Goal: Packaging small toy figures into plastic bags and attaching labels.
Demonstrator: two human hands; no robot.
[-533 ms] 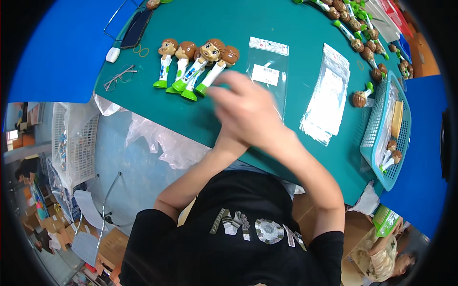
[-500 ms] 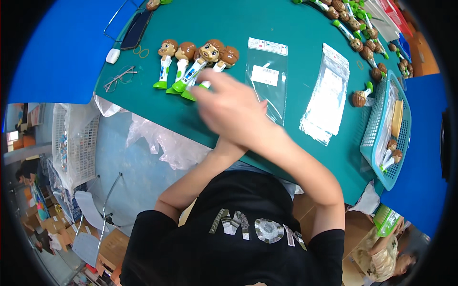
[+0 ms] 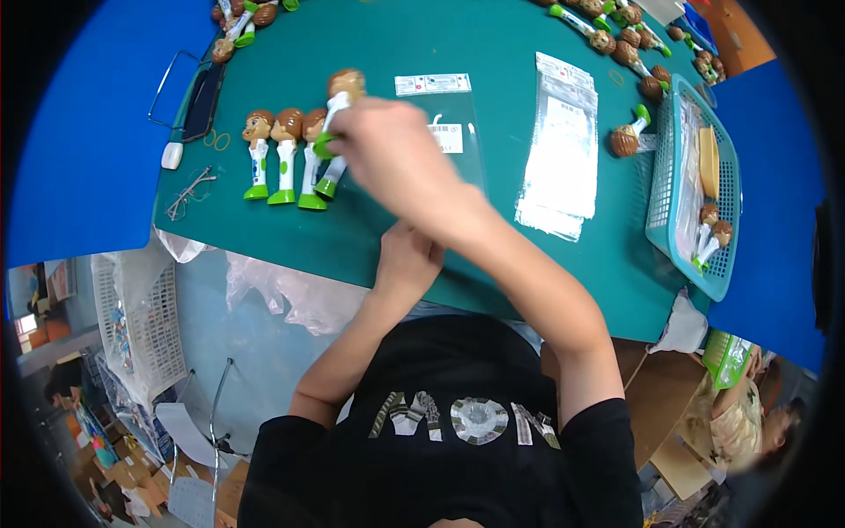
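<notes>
My right hand [image 3: 387, 150] is closed around a toy figure [image 3: 341, 95] with a brown head, white body and green foot, raised over similar ones. Beneath it on the green table lies a row of figures [image 3: 286, 157]; one more figure [image 3: 331, 179] sits partly hidden behind the hand. Close to the table's front edge, my left hand [image 3: 410, 260] is below my right wrist with its fingers curled; whether anything is in them is hidden. A clear plastic bag [image 3: 458, 172] with a white label lies flat beyond my right hand, partly covered by it.
A stack of clear bags [image 3: 559, 154] lies to the right. Further right are a loose figure [image 3: 628, 136] and a blue basket [image 3: 726, 264]. More figures [image 3: 629, 44] are heaped at the far right. A phone [image 3: 202, 101] and glasses [image 3: 189, 194] lie at the left.
The view has shifted. My right hand has moved left relative to the bag, and the figure it holds stands more upright. My left hand, mostly hidden before, now shows below the right wrist.
</notes>
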